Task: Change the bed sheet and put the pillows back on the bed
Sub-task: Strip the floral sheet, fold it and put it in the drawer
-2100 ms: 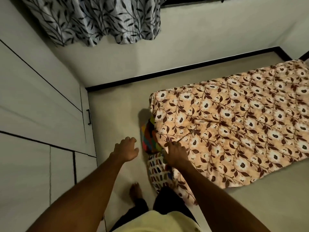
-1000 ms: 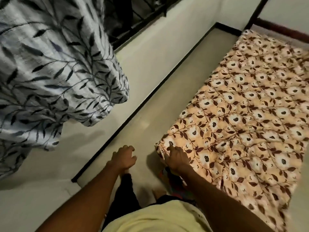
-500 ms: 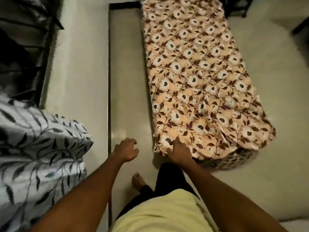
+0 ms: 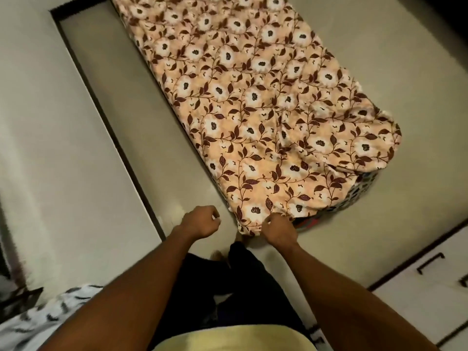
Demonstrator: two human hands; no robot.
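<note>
Bed sheet is pinched at its near corner by my right hand, my left hand curled empty over the floor.

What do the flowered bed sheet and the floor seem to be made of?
The flowered bed sheet: thin matte cloth, perhaps cotton; it creases and folds softly at the corner. The floor: hard, smooth tile or stone, probably; flat with a faint sheen.

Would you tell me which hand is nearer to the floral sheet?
Right. The right hand grips the floral sheet at its near corner; the left hand hangs curled over the floor, apart from it.
</note>
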